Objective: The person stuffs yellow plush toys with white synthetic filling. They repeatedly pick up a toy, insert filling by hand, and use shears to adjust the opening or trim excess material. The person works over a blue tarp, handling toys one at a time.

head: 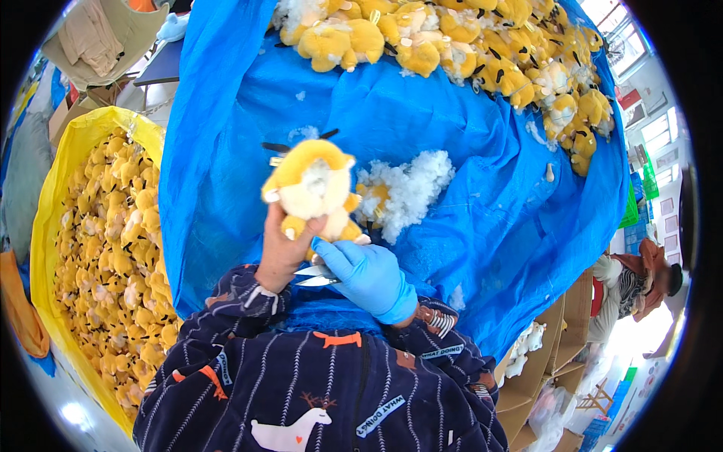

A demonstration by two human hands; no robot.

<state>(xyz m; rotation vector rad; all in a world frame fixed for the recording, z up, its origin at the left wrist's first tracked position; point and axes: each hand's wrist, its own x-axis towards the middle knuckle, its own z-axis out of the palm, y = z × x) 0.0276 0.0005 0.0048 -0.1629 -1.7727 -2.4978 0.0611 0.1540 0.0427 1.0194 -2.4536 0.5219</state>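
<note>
My bare left hand point(285, 243) grips a yellow and cream plush toy point(316, 181) by its lower body, upright, with black strands at its top and whitish stuffing showing at its face. Against the toy's lower end is my right hand point(367, 277), in a blue glove, closed around small metal scissors point(317, 277) whose blades point left; the handles are hidden in the palm. Just beyond the hands, a clump of white fiber stuffing point(415, 192) lies on the blue tarp point(271, 107), partly covering another yellow plush piece point(375, 198).
Many similar plush toys point(418, 51) lie heaped along the tarp's far side. A yellow sack point(42, 226) full of them stands at left. Cardboard boxes point(556, 344) are at lower right, with white plush pieces point(525, 347) beside them. Another person point(638, 279) is farther right.
</note>
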